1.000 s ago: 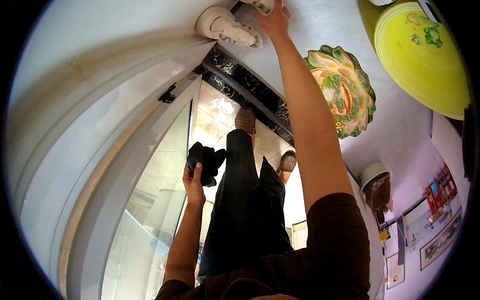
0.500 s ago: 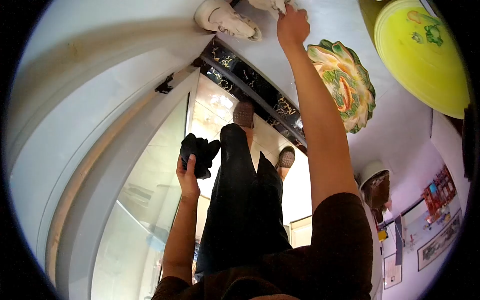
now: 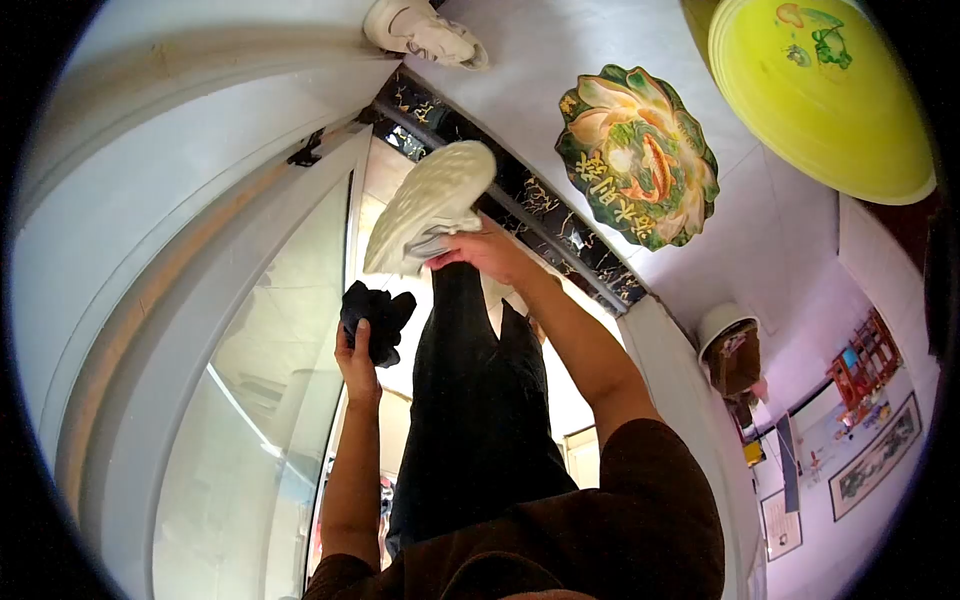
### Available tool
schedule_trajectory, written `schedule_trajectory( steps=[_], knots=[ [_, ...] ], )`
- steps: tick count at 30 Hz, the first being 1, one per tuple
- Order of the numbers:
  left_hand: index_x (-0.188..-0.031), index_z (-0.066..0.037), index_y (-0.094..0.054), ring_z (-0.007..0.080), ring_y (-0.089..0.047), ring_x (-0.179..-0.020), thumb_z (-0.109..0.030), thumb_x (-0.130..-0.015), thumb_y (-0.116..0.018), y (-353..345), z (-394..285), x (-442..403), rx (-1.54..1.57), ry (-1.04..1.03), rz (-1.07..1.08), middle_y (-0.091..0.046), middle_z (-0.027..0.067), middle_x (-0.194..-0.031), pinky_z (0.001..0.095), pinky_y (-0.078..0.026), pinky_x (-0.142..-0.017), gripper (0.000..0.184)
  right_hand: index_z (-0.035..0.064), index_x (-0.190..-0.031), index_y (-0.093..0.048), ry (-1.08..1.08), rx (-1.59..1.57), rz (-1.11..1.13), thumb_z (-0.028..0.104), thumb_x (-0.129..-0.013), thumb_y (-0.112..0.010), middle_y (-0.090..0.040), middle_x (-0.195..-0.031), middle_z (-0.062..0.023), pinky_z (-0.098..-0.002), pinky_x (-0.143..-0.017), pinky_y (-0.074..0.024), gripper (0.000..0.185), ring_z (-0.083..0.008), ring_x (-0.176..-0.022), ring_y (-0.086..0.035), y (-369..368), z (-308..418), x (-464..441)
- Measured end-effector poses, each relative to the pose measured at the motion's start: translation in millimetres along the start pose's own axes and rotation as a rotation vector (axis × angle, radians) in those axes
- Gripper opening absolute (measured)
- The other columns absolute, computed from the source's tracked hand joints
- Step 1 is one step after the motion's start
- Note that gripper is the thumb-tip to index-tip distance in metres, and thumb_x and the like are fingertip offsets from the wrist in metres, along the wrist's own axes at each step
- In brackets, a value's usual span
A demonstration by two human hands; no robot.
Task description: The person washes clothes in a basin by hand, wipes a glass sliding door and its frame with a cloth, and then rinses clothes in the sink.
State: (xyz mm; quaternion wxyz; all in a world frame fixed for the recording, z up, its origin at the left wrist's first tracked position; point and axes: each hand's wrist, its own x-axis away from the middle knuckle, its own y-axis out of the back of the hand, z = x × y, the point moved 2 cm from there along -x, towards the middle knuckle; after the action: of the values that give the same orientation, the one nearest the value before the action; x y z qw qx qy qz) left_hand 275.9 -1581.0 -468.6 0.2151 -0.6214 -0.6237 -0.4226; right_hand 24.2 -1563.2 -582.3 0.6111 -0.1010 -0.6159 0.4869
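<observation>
My right hand (image 3: pixel 492 250) grips a white shoe (image 3: pixel 440 190) by its upper, in front of my legs. The shoe is tilted, with its pale, bumpy sole facing up. A bunched black cloth (image 3: pixel 376 322) is in my left hand (image 3: pixel 358 366), just below and left of the shoe. The cloth's exact kind cannot be made out. Another white shoe (image 3: pixel 425 35) sits on the floor at the top left, apart from both hands.
A black marble threshold (image 3: pixel 535 210) crosses the floor before me. Beyond it are a lotus-and-fish floor decal (image 3: pixel 645 160) and a large yellow-green round object (image 3: pixel 825 100). A glass door (image 3: pixel 250 400) stands on the left. A white bin (image 3: pixel 725 325) is on the right.
My right hand has drawn back from the far floor with the white shoe, now held before my legs. My left hand still holds the black cloth. The view has shifted slightly.
</observation>
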Motion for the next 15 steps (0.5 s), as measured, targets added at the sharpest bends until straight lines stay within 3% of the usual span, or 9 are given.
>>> schedule_trajectory(
  steps=[3,6,12,15],
  knots=[
    [-0.122,-0.002,-0.056,0.0143,-0.060,-0.094,-0.020,-0.093,-0.061,9.0,4.1,0.5,-0.005,-0.016,-0.039,-0.063,0.0060,-0.108,0.0287,-0.049,-0.082,0.034,-0.0017,-0.126,-0.052,-0.126,-0.127,0.302,0.011,-0.089,-0.061,-0.062,-0.117,-0.0169,-0.0393,-0.083,-0.0553,0.040,-0.0306,-0.093,-0.067,1.5,-37.8,-27.8],
    [-0.122,-0.001,-0.056,0.0146,-0.060,-0.093,-0.021,-0.093,-0.061,15.7,3.2,2.6,0.049,0.019,-0.070,-0.063,0.0062,-0.108,0.0286,-0.049,-0.081,0.035,0.0034,-0.128,-0.052,-0.216,-0.103,0.443,0.009,-0.091,-0.060,-0.061,-0.121,-0.0111,-0.0404,-0.086,-0.0519,0.039,-0.0245,-0.104,-0.061,-2.1,-60.1,-49.5],
    [-0.122,0.000,-0.056,0.0166,-0.061,-0.094,-0.023,-0.093,-0.062,25.0,13.4,1.5,0.029,0.061,-0.078,-0.064,0.0075,-0.108,0.0296,-0.049,-0.083,0.037,-0.0002,-0.127,-0.052,-0.291,-0.092,0.459,0.011,-0.090,-0.061,-0.062,-0.119,-0.0111,-0.0359,-0.088,-0.0513,0.040,-0.0230,-0.100,-0.062,5.2,-63.3,-66.9],
    [-0.122,0.000,-0.056,0.0174,-0.061,-0.096,-0.023,-0.093,-0.062,24.1,16.2,1.7,0.033,0.065,-0.067,-0.064,0.0082,-0.108,0.0300,-0.049,-0.084,0.037,0.0012,-0.126,-0.054,-0.270,-0.052,0.401,0.011,-0.090,-0.061,-0.062,-0.120,-0.0116,-0.0380,-0.089,-0.0511,0.038,-0.0250,-0.101,-0.062,13.9,-47.2,-62.1]
  ],
)
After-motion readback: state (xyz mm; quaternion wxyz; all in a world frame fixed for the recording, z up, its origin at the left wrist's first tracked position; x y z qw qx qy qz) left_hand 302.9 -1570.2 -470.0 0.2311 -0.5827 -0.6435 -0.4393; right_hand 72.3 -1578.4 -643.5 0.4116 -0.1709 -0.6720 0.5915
